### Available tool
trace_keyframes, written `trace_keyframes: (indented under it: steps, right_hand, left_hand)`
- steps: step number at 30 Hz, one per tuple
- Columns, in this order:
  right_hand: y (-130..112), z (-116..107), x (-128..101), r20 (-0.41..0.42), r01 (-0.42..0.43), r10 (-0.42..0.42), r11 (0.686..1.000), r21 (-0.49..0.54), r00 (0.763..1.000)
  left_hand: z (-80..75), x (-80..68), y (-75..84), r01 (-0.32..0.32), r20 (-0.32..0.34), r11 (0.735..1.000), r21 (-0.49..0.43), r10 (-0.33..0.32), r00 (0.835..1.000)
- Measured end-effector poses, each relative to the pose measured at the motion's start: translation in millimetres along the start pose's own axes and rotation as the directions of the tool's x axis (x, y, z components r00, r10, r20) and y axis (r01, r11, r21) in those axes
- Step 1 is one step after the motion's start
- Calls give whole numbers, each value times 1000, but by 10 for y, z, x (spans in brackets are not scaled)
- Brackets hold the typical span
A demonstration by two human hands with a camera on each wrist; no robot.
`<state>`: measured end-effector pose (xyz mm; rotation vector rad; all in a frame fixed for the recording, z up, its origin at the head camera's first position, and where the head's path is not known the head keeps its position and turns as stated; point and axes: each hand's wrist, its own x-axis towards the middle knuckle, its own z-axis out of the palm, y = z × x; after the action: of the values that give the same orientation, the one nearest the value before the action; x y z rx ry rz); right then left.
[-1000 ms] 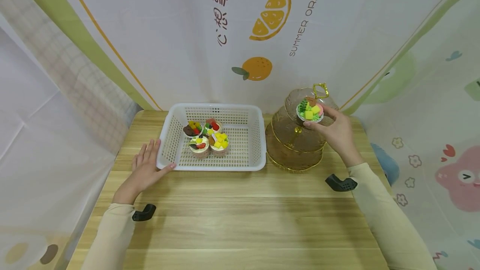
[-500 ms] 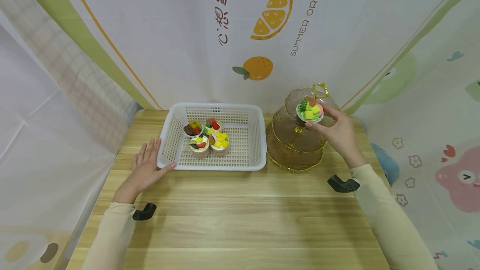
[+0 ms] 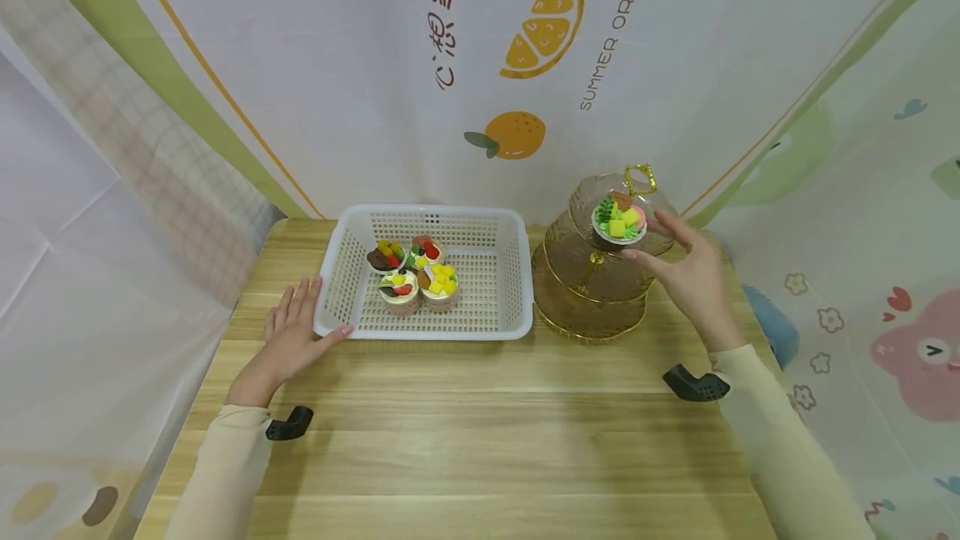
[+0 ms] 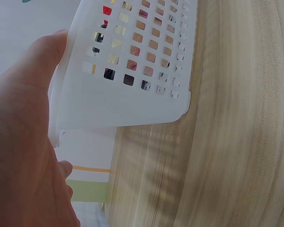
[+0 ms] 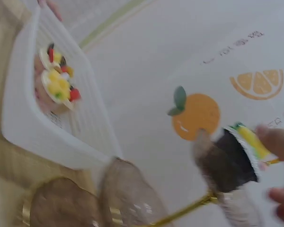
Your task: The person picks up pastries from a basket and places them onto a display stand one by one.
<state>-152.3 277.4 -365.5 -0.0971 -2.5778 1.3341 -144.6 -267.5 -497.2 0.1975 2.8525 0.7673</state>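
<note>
A toy cupcake (image 3: 618, 223) with yellow cubes and a green leaf on top sits on the top tier of a brown see-through tiered stand (image 3: 592, 319). My right hand (image 3: 690, 273) is just to its right, thumb and fingers spread apart around that side. In the right wrist view the dark cup (image 5: 229, 163) of this cupcake shows beside the fingers (image 5: 279, 144). My left hand (image 3: 288, 340) rests against the near left corner of a white basket (image 3: 480, 336), its thumb along the rim and its other fingers outstretched outside the wall.
Several fruit-topped toy cupcakes (image 3: 438, 286) stand together in the basket's left half. The stand is close to the basket's right end, with a gold handle (image 3: 640, 181) on top. A printed cloth (image 3: 360, 65) hangs behind the wooden table (image 3: 465, 432).
My right hand has let go of the cupcake and drawn back a little to the right, its fingers now wider. The cupcake stays on the top tier. My left hand has not moved.
</note>
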Motion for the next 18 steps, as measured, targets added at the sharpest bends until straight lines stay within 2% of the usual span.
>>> trace_keyframes:
  steps: [2, 3, 6, 8, 9, 11, 13, 16, 18]
  right_hand:
    - [58, 106, -137, -133, 56, -43, 994, 96, 990]
    - [98, 176, -215, -208, 101, -70, 985, 141, 976]
    - [225, 451, -437, -401, 277, -170, 934, 227, 900]
    - [286, 653, -550, -452, 378, -246, 897, 229, 857]
    - [306, 756, -588, -453, 412, -281, 884, 221, 846]
    - [311, 974, -631, -405, 446, -335, 868, 219, 851]
    - [287, 1182, -609, -316, 441, -364, 869, 222, 876]
    - [214, 1473, -498, -168, 401, -371, 891, 212, 913]
    - [140, 1634, -370, -88, 382, -372, 900, 208, 924]
  left_hand:
    - [-3, -5, 3, 0, 0, 1000, -4, 0, 1000]
    - [-4, -6, 5, -1, 1, 1000, -7, 1, 1000]
    - [-4, -7, 7, -2, 1, 1000, -8, 2, 1000]
    - [-7, -1, 11, -4, 1, 1000, -9, 4, 1000]
    - [-9, 0, 12, -5, -1, 1000, -8, 5, 1000]
    - [-12, 2, 10, -5, -2, 1000, -8, 5, 1000]
    - [-12, 3, 5, -4, -3, 1000, -13, 4, 1000]
    - [-8, 0, -5, 2, -1, 1000, -15, -2, 1000]
    - [-2, 1, -5, 2, -1, 1000, -15, -2, 1000]
